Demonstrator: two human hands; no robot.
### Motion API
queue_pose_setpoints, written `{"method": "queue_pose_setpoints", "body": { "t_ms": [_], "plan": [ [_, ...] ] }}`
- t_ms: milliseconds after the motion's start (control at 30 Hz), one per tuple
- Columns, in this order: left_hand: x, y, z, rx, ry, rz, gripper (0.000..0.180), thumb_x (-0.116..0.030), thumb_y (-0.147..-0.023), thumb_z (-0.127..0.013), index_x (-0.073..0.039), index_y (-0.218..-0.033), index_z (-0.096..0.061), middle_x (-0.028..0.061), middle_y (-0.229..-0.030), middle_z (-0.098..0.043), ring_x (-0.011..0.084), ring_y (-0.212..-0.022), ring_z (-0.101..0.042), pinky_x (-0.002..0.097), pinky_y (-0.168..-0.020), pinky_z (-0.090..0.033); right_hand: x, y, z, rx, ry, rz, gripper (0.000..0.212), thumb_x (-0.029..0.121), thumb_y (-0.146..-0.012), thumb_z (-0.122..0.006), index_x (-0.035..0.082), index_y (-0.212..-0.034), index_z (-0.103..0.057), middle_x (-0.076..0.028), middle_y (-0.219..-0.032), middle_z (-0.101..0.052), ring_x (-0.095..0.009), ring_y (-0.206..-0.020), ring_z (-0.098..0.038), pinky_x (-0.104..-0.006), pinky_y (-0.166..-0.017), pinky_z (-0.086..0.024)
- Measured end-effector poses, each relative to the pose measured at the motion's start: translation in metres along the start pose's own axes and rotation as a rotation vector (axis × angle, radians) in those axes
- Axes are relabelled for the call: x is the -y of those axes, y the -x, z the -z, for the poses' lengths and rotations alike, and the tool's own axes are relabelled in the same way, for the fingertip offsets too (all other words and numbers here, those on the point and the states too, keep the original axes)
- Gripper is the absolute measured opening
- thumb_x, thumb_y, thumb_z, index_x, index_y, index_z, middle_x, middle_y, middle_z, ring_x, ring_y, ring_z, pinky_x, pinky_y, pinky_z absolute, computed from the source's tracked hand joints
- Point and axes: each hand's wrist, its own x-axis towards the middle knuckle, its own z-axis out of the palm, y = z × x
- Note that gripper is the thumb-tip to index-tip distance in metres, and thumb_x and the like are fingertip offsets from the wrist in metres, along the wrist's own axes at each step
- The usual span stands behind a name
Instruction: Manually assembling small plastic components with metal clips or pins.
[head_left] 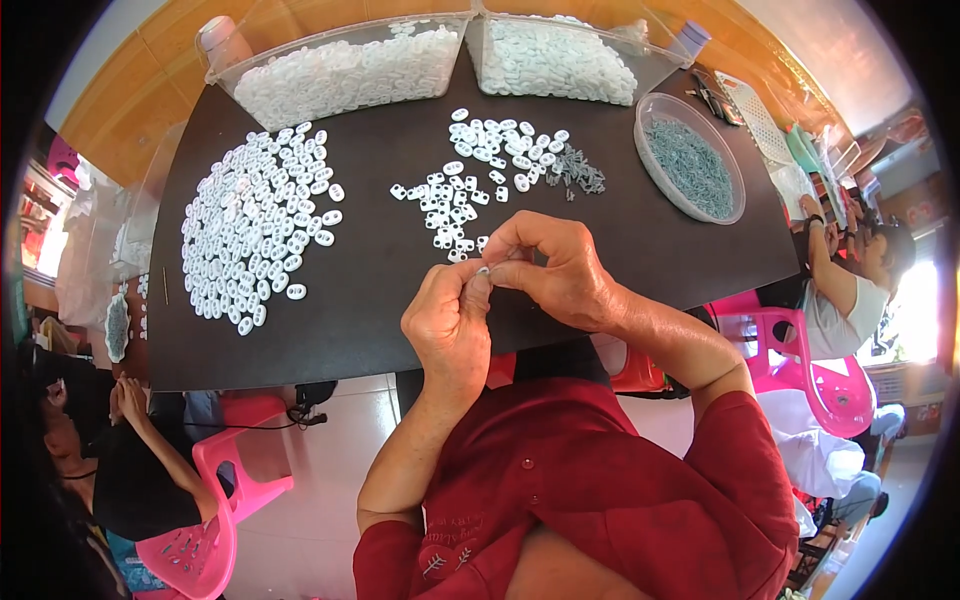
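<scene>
Closely, left fingers (477, 291) and right fingers (516, 273) pinch something whitish (484, 271) near pierced plastic pieces (442, 206).

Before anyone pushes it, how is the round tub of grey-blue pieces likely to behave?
The tub would probably slide rather than tip, since it looks wide and shallow. Its translucent wall looks thin, so it might flex when gripped. The loose grey-blue pieces would likely spill if it tilted, since no lid covers them.

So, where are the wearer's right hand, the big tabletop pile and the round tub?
Right hand (564, 272): head view, back of the hand.
Big tabletop pile (246, 218): head view, its middle.
Round tub (680, 106): head view, inner far wall.
</scene>
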Motion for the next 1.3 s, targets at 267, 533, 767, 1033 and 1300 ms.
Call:
{"method": "queue_pose_setpoints", "body": {
  "t_ms": [267, 533, 767, 1033, 1300],
  "plan": [
    [-0.005, -0.006, 0.003, -0.005, 0.351, 0.267, 0.013, -0.004, -0.087, -0.060, 0.005, -0.095, -0.064, 0.0049, -0.076, -0.062, 0.0061, -0.059, -0.052, 0.0175, -0.051, -0.042, -0.004, -0.001, 0.001, -0.038, -0.044, -0.001, 0.011, 0.002, -0.082, -0.062, -0.001, -0.092, -0.061, -0.003, -0.083, -0.062, -0.008, -0.074, -0.056, -0.0246, -0.068, -0.047],
    [-0.006, -0.007, 0.003, 0.002, 0.336, 0.264, 0.013, -0.004, -0.087, -0.061, 0.006, -0.095, -0.064, 0.0050, -0.075, -0.062, 0.0063, -0.059, -0.052, 0.0178, -0.051, -0.042, -0.013, -0.002, -0.005, -0.064, 0.132, 0.106, 0.006, 0.000, -0.081, -0.061, -0.001, -0.087, -0.061, -0.006, -0.080, -0.061, -0.011, -0.074, -0.058, -0.0261, -0.066, -0.047],
    [-0.001, -0.004, -0.002, 0.011, 0.268, 0.189, 0.009, 0.000, -0.087, -0.058, 0.004, -0.091, -0.064, 0.0037, -0.079, -0.058, 0.0059, -0.060, -0.051, 0.0182, -0.050, -0.041, -0.019, 0.000, -0.007, -0.081, 0.150, 0.114, 0.005, -0.001, -0.081, -0.060, -0.001, -0.086, -0.061, -0.008, -0.080, -0.059, -0.016, -0.075, -0.059, -0.0285, -0.067, -0.048],
    [0.001, -0.003, 0.002, -0.012, 0.340, 0.257, 0.013, -0.005, -0.087, -0.060, 0.005, -0.094, -0.064, 0.0073, -0.076, -0.063, 0.0077, -0.058, -0.053, 0.0197, -0.051, -0.043, -0.022, -0.004, 0.013, -0.157, 0.167, 0.087, 0.009, 0.005, -0.083, -0.062, 0.000, -0.090, -0.064, -0.009, -0.085, -0.062, -0.016, -0.080, -0.060, -0.0277, -0.071, -0.047],
    [0.005, -0.001, -0.003, -0.042, 0.403, 0.220, 0.015, -0.008, -0.087, -0.061, 0.005, -0.095, -0.064, 0.0079, -0.077, -0.063, 0.0082, -0.059, -0.053, 0.0199, -0.052, -0.043, -0.074, -0.043, 0.050, -0.346, 0.788, 0.281, 0.007, 0.011, -0.077, -0.064, 0.004, -0.078, -0.063, -0.012, -0.076, -0.058, -0.030, -0.075, -0.055, -0.0399, -0.067, -0.044]
  ]
}}
